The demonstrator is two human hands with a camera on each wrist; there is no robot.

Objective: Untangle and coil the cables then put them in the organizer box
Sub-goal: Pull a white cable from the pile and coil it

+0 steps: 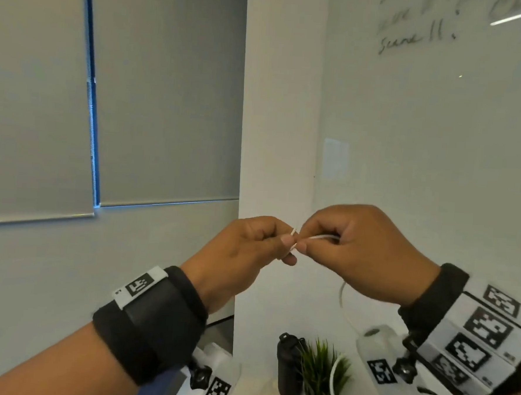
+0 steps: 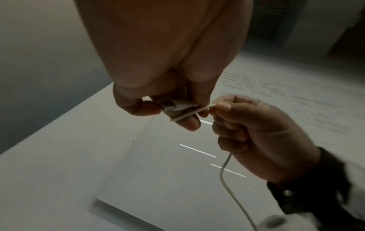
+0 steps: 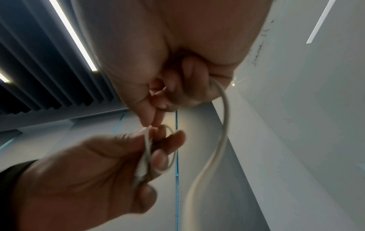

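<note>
Both hands are raised in front of the wall, close together, working one thin white cable [image 1: 324,237]. My left hand [image 1: 250,248] pinches the cable's white plug end [image 2: 175,106] between thumb and fingers. My right hand [image 1: 359,249] has its fingers curled round the cable [image 2: 205,107] just beside the left fingertips. From under the right fist the cable [image 2: 227,176] hangs down in a loose curve toward the table, seen too in the right wrist view as the cable [image 3: 221,136]. A small loop [image 3: 169,150] sits by the left fingers. The organizer box is not in view.
Below the hands stand a small green plant [image 1: 321,372], a dark bottle [image 1: 287,364] and a white device [image 1: 378,351] with a black lead. A whiteboard wall [image 1: 441,116] rises on the right, window blinds [image 1: 137,98] on the left.
</note>
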